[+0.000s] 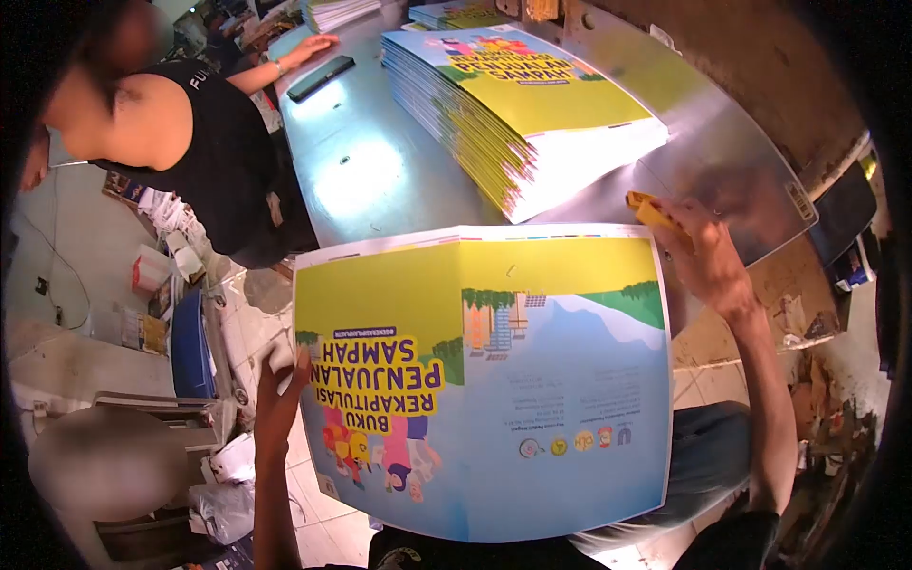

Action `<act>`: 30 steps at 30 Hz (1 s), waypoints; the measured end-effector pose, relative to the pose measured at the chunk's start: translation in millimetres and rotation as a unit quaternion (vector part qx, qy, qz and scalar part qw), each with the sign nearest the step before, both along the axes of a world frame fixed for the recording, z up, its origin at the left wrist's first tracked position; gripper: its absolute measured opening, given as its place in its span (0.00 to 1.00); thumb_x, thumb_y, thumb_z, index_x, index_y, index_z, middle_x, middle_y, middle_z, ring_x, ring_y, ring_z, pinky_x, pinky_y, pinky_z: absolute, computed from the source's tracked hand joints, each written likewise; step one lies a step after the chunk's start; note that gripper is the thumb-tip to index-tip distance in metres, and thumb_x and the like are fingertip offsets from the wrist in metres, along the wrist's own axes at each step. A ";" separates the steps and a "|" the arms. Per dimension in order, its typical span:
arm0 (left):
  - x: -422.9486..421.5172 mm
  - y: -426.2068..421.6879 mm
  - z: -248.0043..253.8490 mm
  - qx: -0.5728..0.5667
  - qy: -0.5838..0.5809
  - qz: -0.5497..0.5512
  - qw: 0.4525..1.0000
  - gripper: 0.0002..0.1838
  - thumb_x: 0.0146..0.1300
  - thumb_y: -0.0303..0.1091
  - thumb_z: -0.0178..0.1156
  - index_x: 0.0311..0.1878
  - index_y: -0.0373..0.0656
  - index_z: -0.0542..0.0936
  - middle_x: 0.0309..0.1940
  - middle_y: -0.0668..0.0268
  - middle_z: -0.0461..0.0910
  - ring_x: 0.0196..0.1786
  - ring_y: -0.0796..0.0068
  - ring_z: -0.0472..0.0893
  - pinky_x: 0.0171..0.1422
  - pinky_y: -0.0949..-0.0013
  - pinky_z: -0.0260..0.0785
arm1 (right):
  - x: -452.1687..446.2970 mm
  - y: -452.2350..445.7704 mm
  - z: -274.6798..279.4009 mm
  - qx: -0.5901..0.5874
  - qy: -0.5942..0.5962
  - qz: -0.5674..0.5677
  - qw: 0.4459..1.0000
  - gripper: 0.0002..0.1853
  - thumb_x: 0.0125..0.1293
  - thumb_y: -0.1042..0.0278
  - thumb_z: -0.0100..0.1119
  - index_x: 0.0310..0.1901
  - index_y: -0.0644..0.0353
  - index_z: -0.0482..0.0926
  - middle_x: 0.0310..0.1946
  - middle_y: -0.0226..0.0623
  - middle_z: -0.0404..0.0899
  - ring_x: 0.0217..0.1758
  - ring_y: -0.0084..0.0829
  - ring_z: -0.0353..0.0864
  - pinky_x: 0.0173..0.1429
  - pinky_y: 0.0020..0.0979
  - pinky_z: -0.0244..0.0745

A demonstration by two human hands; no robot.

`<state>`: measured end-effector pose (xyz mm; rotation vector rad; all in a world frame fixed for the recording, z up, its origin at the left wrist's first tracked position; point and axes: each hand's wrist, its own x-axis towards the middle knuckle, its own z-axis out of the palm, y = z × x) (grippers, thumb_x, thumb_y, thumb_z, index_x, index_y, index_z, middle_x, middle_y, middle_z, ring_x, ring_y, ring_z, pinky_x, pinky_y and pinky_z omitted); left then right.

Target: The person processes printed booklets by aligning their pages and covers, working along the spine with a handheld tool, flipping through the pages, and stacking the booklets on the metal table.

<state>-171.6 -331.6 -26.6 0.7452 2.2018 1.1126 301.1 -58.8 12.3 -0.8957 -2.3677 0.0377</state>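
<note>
An open booklet (560, 399) with a printed green and blue cover faces me, its lettering upside down, just in front of the table edge. My left hand (281, 375) is at its left edge, thumb against the cover and fingers bent around the side. Beyond the upper right corner, my right hand (708, 255) is closed around a small yellow tool (655, 214); its exact kind is not clear. A small staple-like mark shows near the fold of the cover. Behind the booklet rises a thick stack of matching booklets (560, 90) on the metal table.
The shiny metal table (356, 180) carries a dark oblong object (321, 79) and more printed stacks (461, 13) at the back. Another person (223, 142) in a black top stands at the left, one hand on the table. A blue chair (193, 347) stands lower left.
</note>
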 end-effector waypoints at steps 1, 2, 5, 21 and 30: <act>-8.6 -6.6 2.7 -0.025 -0.081 -0.016 0.996 0.37 0.68 0.48 0.68 0.71 0.36 0.67 0.55 0.53 0.83 0.54 0.66 0.83 0.61 0.58 0.73 | -14.2 -12.9 21.5 -0.129 -0.043 -0.117 0.984 0.17 0.66 0.75 0.66 0.56 0.66 0.82 0.52 0.54 0.83 0.53 0.51 0.84 0.58 0.46 0.80; -15.6 -13.1 4.6 -0.051 -0.163 -0.034 0.985 0.33 0.69 0.48 0.67 0.68 0.36 0.70 0.49 0.55 0.86 0.49 0.69 0.85 0.56 0.61 0.76 | -14.8 -10.6 15.6 -0.129 -0.038 -0.118 0.984 0.17 0.66 0.75 0.66 0.56 0.66 0.82 0.52 0.54 0.83 0.53 0.51 0.84 0.58 0.46 0.80; -18.6 -21.0 8.1 0.071 -0.097 -0.081 0.989 0.23 0.69 0.40 0.68 0.60 0.37 0.76 0.47 0.58 0.87 0.46 0.76 0.84 0.48 0.70 0.77 | -10.2 -6.4 13.1 -0.005 -0.050 -0.108 0.993 0.17 0.65 0.72 0.67 0.55 0.65 0.82 0.53 0.55 0.83 0.51 0.53 0.85 0.58 0.46 0.80; -63.9 82.7 116.7 0.310 0.024 -0.370 0.875 0.19 0.65 0.28 0.62 0.58 0.35 0.74 0.40 0.71 0.80 0.44 0.91 0.75 0.48 0.85 0.59 | -55.3 -67.0 140.0 -0.355 0.099 0.294 0.882 0.22 0.62 0.59 0.77 0.53 0.65 0.86 0.45 0.42 0.90 0.48 0.30 0.88 0.56 0.33 0.80; 69.8 102.9 204.6 0.168 0.084 -0.535 0.824 0.48 0.62 0.46 0.74 0.79 0.37 0.62 0.78 0.56 0.64 0.78 0.63 0.67 0.79 0.62 0.57 | -68.7 -79.8 140.9 -0.283 0.304 0.308 0.856 0.10 0.68 0.66 0.73 0.43 0.64 0.90 0.30 0.32 0.87 0.32 0.13 0.76 0.34 0.25 0.69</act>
